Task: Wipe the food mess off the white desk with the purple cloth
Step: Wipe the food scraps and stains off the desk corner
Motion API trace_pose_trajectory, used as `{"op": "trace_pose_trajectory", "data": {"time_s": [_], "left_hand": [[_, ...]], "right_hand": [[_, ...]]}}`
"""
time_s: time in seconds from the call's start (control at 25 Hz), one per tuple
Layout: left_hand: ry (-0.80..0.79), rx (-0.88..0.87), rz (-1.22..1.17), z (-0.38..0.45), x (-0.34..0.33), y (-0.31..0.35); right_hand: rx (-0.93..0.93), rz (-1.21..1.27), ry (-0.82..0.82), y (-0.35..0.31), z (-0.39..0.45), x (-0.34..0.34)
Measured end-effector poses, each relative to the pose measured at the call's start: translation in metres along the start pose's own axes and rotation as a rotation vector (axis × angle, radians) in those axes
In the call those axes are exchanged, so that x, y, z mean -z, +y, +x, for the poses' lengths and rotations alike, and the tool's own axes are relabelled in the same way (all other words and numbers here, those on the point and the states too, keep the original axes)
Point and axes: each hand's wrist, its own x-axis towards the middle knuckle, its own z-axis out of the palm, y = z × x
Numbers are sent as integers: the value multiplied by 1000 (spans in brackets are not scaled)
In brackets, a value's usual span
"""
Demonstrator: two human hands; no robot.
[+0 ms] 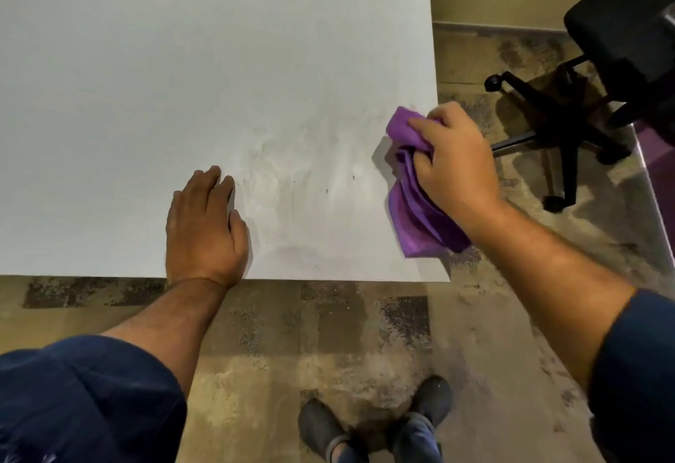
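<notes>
Flat on the worktop (128,79) lies the left hand (204,228), palm down beside the near edge, fingers stretched out and close together, pointing toward the far side. It has hold of nothing. Its bare forearm crosses the near edge and ends in a dark blue sleeve (87,397) at the lower left.

Just right of that hand, between the two hands, the white surface carries a patch of faint greyish smears (288,170), swirled in arcs, with a few tiny dark specks (327,191) scattered in it. A fainter curved mark sits nearer the near edge. Everything left of and beyond the smears looks plain white.

Further right, by the right edge and not far from the near right corner, the right hand (460,166) is closed around the cloth (416,214). Fingers are curled into the bunched purple fabric, knuckles up. One fold sticks out past the fingertips toward the far side; the rest hangs in layered folds below the palm, over the worktop near its right edge. Whether the cloth touches the surface I cannot tell.

Below the near edge is mottled brown floor (292,334), and on it stand two dark shoes (372,422). Right of the worktop, well apart, a black swivel chair (621,60) stands on its wheeled base.
</notes>
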Motion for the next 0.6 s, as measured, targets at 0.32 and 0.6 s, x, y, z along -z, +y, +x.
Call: {"op": "trace_pose_trajectory", "data": {"time_s": [0.32, 0.6], "left_hand": [[19, -4, -11, -1, -2, -1], [14, -13, -23, 0, -1, 0]], "right_hand": [[-228, -2, 16, 53, 67, -71], [-230, 189, -51, 25, -93, -37]]}}
